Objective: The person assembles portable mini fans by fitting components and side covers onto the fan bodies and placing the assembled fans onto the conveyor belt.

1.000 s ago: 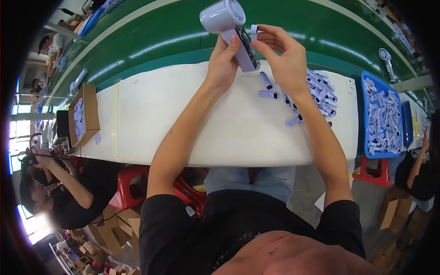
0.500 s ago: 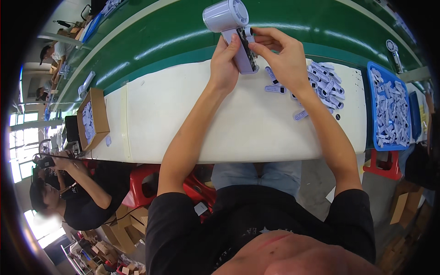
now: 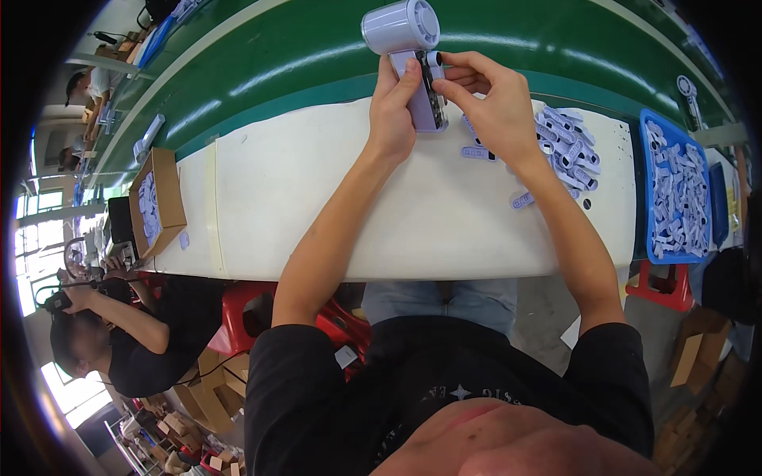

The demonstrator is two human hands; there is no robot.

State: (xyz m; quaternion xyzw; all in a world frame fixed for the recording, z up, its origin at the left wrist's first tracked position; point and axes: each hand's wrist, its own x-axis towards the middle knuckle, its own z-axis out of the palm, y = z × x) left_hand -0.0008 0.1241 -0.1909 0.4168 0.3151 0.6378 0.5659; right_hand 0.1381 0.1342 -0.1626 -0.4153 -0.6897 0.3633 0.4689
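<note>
My left hand (image 3: 395,111) is closed around the handle of a pale lavender handheld fan (image 3: 399,28), thumb on its front. The fan is upright, with its round, vented head at the top. Along the right side of the handle an open slot (image 3: 432,91) shows dark parts inside. At that slot my right hand (image 3: 496,99) pinches a small lavender panel (image 3: 434,58) with a dark end; fingers cover most of it. Just right of my right wrist lies a pile of similar panels (image 3: 567,147), with a few loose ones (image 3: 478,153) nearby.
A blue crate (image 3: 649,214) full of lavender parts stands at the right. On the left is a cardboard box (image 3: 173,194) with more parts. Beyond the white work surface (image 3: 294,182) runs a green belt (image 3: 278,75). A person (image 3: 143,333) sits at the left.
The fan and both hands have shifted slightly right in the picture, and the fan stands a little more upright. My right fingers stay at the handle's slot.
</note>
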